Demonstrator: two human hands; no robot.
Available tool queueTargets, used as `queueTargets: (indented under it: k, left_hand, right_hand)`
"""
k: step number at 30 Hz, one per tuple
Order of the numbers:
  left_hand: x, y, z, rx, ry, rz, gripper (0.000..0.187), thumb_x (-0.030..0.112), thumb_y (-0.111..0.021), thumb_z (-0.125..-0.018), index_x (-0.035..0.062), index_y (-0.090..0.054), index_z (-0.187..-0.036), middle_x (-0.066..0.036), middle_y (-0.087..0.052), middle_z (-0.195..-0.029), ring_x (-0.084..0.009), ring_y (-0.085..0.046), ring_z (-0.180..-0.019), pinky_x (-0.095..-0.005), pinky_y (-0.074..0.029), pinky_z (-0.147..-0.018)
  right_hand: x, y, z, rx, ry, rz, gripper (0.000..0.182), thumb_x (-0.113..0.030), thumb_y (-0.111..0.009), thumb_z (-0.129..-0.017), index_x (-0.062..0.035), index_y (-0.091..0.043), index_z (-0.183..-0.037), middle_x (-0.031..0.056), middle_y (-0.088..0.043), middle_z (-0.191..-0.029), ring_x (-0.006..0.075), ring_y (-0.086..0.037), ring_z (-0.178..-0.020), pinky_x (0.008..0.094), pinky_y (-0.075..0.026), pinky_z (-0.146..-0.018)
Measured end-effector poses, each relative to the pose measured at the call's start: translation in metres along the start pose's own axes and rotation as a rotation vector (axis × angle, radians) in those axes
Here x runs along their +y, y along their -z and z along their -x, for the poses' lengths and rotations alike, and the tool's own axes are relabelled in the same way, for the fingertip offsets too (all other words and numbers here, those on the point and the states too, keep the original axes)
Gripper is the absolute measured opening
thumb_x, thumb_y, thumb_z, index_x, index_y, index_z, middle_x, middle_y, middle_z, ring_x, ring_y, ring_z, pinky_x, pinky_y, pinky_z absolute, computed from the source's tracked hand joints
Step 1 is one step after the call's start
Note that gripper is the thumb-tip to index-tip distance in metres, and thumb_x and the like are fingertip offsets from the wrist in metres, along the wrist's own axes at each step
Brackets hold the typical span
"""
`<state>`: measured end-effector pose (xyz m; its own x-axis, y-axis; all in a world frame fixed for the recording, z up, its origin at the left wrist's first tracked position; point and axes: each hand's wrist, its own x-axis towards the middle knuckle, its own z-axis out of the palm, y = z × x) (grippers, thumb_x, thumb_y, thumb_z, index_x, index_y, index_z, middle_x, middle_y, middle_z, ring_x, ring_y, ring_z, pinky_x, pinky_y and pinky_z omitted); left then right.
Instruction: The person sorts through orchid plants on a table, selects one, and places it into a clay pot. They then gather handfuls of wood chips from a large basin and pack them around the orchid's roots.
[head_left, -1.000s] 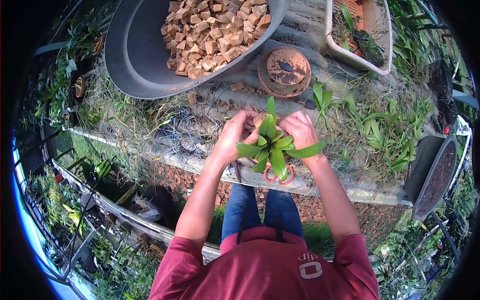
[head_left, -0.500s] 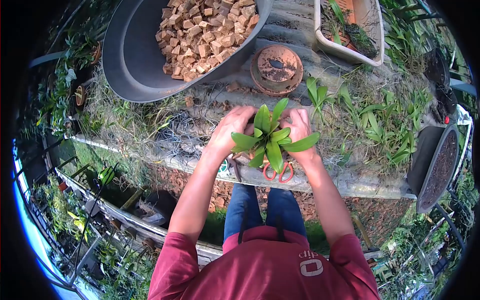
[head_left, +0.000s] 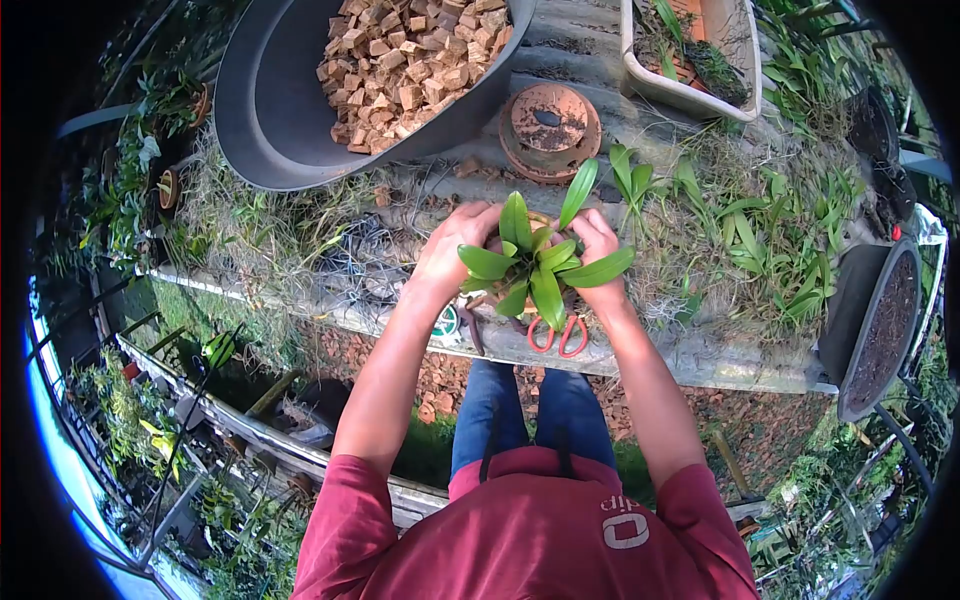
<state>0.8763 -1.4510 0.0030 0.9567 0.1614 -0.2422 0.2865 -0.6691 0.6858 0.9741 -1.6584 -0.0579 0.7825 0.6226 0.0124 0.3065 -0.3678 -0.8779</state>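
Observation:
A green leafy plant (head_left: 547, 284), orchid-like with broad leaves, stands between my two hands. Its leaves cover most of a brownish pot, of which a bit of rim shows behind them. My left hand (head_left: 452, 250) is curled around the pot's left side, fingertips partly hidden by foliage. On the opposite side, my right hand (head_left: 599, 262) grips near the rim with bent fingers. Close below the plant lie scissors with orange-red handles (head_left: 558, 338), a dark curved-handled tool (head_left: 473, 332) and a green-and-white round item (head_left: 446, 321).
A large grey tub (head_left: 285, 150) holds wood-coloured chunks (head_left: 410, 75). Beside it sits an upturned terracotta pot (head_left: 548, 130). A pale rectangular planter (head_left: 690, 104) stands at the back right. Loose plants (head_left: 755, 245) lie rightward, near a dark soil-filled container (head_left: 880, 335).
The plant has tilted and turned slightly between my hands, and some pot rim now shows behind its leaves. Both hands stay around it. The view has shifted a little.

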Motion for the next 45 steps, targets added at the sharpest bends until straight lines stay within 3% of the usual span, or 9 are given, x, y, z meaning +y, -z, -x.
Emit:
queueTargets:
  k: [9,12,18,20,24,32,36,39,45]
  left_hand:
    - [-0.007,0.003,0.012,-0.009,0.027,-0.108,0.032,0.019,-0.079,-0.079,0.0076,-0.072,-0.108,-0.012,-0.063,-0.099,-0.0341,-0.064,-0.1,-0.0448,-0.054,-0.087]
    - [-0.011,-0.013,0.014,0.013,0.022,-0.119,0.036,0.019,-0.077,-0.082,0.0086,-0.072,-0.116,-0.012,-0.064,-0.103,-0.0335,-0.063,-0.105,-0.044,-0.054,-0.091]
    - [-0.016,-0.018,0.024,0.092,-0.002,-0.076,0.034,0.019,-0.074,-0.084,0.0069,-0.072,-0.116,-0.014,-0.066,-0.113,-0.035,-0.064,-0.109,-0.0433,-0.053,-0.094]
    - [-0.018,-0.016,0.024,0.079,-0.071,-0.052,0.031,0.021,-0.073,-0.087,0.0062,-0.072,-0.115,-0.016,-0.066,-0.116,-0.0364,-0.064,-0.107,-0.0436,-0.053,-0.094]
    - [-0.016,-0.011,0.026,0.024,0.015,-0.005,0.032,0.025,-0.07,-0.092,0.0041,-0.071,-0.115,-0.019,-0.065,-0.107,-0.039,-0.064,-0.104,-0.0466,-0.053,-0.092]
    - [-0.007,-0.017,0.014,-0.016,0.076,-0.039,0.029,0.02,-0.071,-0.088,-0.0015,-0.07,-0.108,-0.021,-0.065,-0.098,-0.0409,-0.064,-0.1,-0.0469,-0.052,-0.091]
    - [-0.014,-0.026,0.014,0.034,0.093,-0.023,0.032,0.015,-0.074,-0.083,-0.0004,-0.07,-0.111,-0.022,-0.063,-0.1,-0.0381,-0.065,-0.097,-0.0443,-0.055,-0.088]
    - [-0.018,-0.029,0.013,0.068,0.037,-0.046,0.033,0.012,-0.076,-0.082,0.0024,-0.072,-0.113,-0.022,-0.062,-0.103,-0.0365,-0.065,-0.095,-0.0436,-0.056,-0.086]
    - [-0.027,-0.029,0.023,0.08,0.082,0.015,0.041,0.014,-0.08,-0.08,0.0069,-0.072,-0.12,-0.015,-0.062,-0.104,-0.0317,-0.065,-0.1,-0.039,-0.055,-0.089]
  right_hand:
    - [0.007,0.002,-0.005,-0.036,0.016,-0.016,0.02,-0.014,-0.079,-0.084,-0.0014,-0.07,-0.097,0.0155,-0.064,-0.093,0.0357,-0.065,-0.088,0.043,-0.052,-0.078]
    - [0.006,0.0,-0.006,-0.032,-0.014,-0.046,0.022,-0.017,-0.08,-0.084,-0.0012,-0.071,-0.096,0.015,-0.064,-0.091,0.0317,-0.067,-0.082,0.0409,-0.053,-0.075]
    - [0.014,-0.005,-0.007,-0.045,-0.028,-0.104,0.027,-0.017,-0.082,-0.084,0.0007,-0.07,-0.1,0.0111,-0.064,-0.092,0.0213,-0.067,-0.081,0.0339,-0.055,-0.075]
    - [0.015,-0.005,-0.006,-0.035,0.002,-0.081,0.028,-0.017,-0.082,-0.085,0.0016,-0.07,-0.101,0.0111,-0.065,-0.093,0.0213,-0.067,-0.082,0.0337,-0.055,-0.075]
    - [0.013,-0.001,-0.002,-0.044,0.026,0.003,0.027,-0.023,-0.081,-0.086,-0.0024,-0.072,-0.102,0.0113,-0.065,-0.095,0.0253,-0.068,-0.083,0.0366,-0.053,-0.073]
    - [0.013,-0.001,-0.002,-0.011,0.102,0.143,0.028,-0.032,-0.079,-0.087,-0.008,-0.073,-0.1,0.0139,-0.066,-0.099,0.0356,-0.066,-0.091,0.0443,-0.053,-0.077]
    - [0.008,0.002,-0.001,-0.095,0.017,0.16,0.031,-0.035,-0.077,-0.088,-0.0085,-0.074,-0.104,0.0133,-0.068,-0.104,0.0357,-0.066,-0.098,0.0447,-0.053,-0.082]
    - [0.008,0.001,-0.001,-0.016,0.23,0.179,0.034,-0.036,-0.076,-0.088,-0.0085,-0.074,-0.107,0.0131,-0.069,-0.109,0.0352,-0.067,-0.1,0.0429,-0.054,-0.084]
    - [0.014,0.006,0.005,-0.064,0.181,0.105,0.026,-0.018,-0.073,-0.086,-0.0086,-0.075,-0.11,0.0143,-0.071,-0.112,0.0342,-0.066,-0.106,0.0415,-0.055,-0.09]
